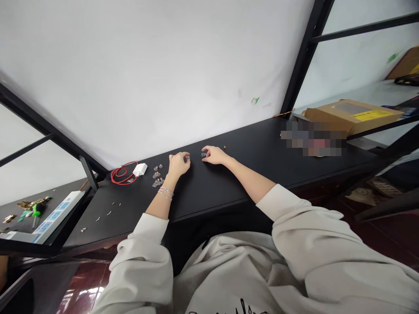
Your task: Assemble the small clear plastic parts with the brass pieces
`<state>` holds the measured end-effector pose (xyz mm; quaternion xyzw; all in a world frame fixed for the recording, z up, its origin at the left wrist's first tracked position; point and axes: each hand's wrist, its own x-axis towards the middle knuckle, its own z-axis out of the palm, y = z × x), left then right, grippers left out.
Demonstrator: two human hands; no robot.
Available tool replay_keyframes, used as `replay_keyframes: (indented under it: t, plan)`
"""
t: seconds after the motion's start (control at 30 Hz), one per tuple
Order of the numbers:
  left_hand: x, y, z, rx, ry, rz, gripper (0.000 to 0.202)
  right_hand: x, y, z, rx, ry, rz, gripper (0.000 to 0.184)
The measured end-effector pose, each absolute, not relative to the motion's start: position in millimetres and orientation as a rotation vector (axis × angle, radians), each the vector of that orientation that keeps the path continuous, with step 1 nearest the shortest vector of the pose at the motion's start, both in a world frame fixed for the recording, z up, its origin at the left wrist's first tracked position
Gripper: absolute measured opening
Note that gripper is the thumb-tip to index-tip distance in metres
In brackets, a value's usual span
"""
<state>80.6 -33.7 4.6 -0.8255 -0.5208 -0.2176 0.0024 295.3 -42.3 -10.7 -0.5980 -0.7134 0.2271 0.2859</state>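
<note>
Black desk (209, 192); cardboard box (352, 115) at far right. Red cable (122, 173), white adapter (140, 169), row of clear parts (157, 175) left of hands. Left hand (178, 165) curled, fingertips clenched on small clear piece (187, 159); right hand (214, 155) pinching second clear piece (203, 154), both hands resting on desktop.

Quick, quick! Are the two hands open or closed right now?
Left hand: closed, seems to pinch a tiny clear piece.
Right hand: closed, pinching a tiny clear piece.
</note>
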Motion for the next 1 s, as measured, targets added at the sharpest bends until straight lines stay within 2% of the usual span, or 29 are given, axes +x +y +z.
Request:
replay_keyframes:
  t: [0.13,0.27,0.53,0.83,1.0]
  plan:
    - [84,-37,7,-2.589,-1.601,-0.724,0.038,295,-43,-11,-1.599,-1.907,0.605,0.047]
    - [86,-41,9,-2.623,-1.523,-0.774,0.036,295,-44,-12,-1.562,-1.881,0.589,0.046]
    - [91,-47,9,-2.692,-1.407,-0.822,0.033,286,-44,-13,-1.291,-1.804,0.611,0.022]
    - [95,-52,6,-2.755,-1.349,-0.833,0.037,284,-42,-14,-1.197,-1.712,0.758,0.014]
    - [93,-47,-1,-2.742,-1.352,-0.932,0.05,284,-39,-16,-1.152,-1.658,0.782,0.007]
